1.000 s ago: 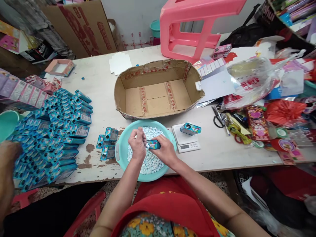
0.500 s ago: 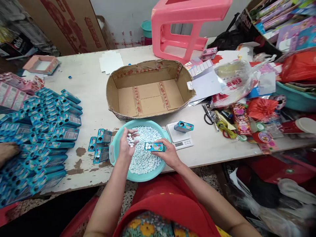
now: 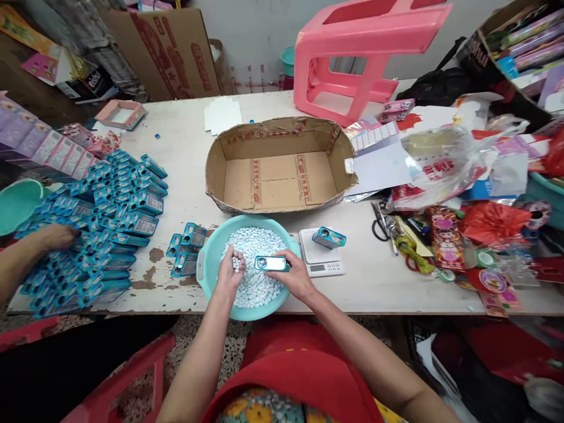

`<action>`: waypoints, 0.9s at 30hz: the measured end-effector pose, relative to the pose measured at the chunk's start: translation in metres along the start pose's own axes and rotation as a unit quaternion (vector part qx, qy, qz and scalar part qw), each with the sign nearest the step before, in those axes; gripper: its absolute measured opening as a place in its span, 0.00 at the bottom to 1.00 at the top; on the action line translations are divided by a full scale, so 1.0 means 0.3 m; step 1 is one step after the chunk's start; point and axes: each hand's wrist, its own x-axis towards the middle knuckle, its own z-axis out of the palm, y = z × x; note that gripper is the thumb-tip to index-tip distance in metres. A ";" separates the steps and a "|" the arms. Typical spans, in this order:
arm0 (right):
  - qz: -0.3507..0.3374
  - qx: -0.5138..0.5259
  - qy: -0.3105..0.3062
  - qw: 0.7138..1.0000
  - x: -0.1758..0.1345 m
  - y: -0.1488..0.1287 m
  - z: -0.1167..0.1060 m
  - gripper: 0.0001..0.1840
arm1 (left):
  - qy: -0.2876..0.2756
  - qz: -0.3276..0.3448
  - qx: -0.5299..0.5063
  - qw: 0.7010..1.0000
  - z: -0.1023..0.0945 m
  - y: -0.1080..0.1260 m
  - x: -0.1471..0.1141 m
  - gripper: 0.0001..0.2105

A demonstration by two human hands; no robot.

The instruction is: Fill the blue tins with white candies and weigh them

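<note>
Over a turquoise basin [image 3: 203, 275] of small pale candies [image 3: 259, 288], my left hand [image 3: 230, 271] is cupped, palm up, with its fingers curled round several candies [image 3: 238, 262]. Beside it my right hand [image 3: 294, 275] grips one end of a small blue candy box [image 3: 270, 263]. The box lies level above the candies, its round opening toward my left hand and its top shining with glare. A similar box [image 3: 328, 237] rests on a white digital scale [image 3: 317, 252] to the right. Left of the basin stands a small group of blue boxes [image 3: 187, 249].
Many blue boxes [image 3: 118, 235] cover the table's left side, where another person's hand [image 3: 59, 237] reaches in. An open cardboard box [image 3: 277, 170] stands behind the basin. Scissors [image 3: 379, 222], plastic bags and packaging crowd the right. A pink stool [image 3: 365, 41] sits at the back.
My left fingers have curled closer round the candies. The box in my right hand has turned slightly, and white candies no longer show at its opening. The view has swung left, showing more of the co-worker's arm.
</note>
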 end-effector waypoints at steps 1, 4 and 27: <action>0.001 0.008 -0.004 1.000 -0.012 -0.011 -0.023 0.20 | 0.006 0.006 -0.004 1.000 0.010 -0.013 -0.003 0.15; 0.014 0.032 -0.008 0.999 -0.063 -0.047 -0.118 0.21 | -0.009 0.004 0.000 1.000 0.085 -0.079 -0.014 0.15; 0.174 0.065 0.279 0.942 -0.281 0.131 -0.823 0.27 | -0.051 0.292 0.095 0.950 0.795 -0.494 0.097 0.23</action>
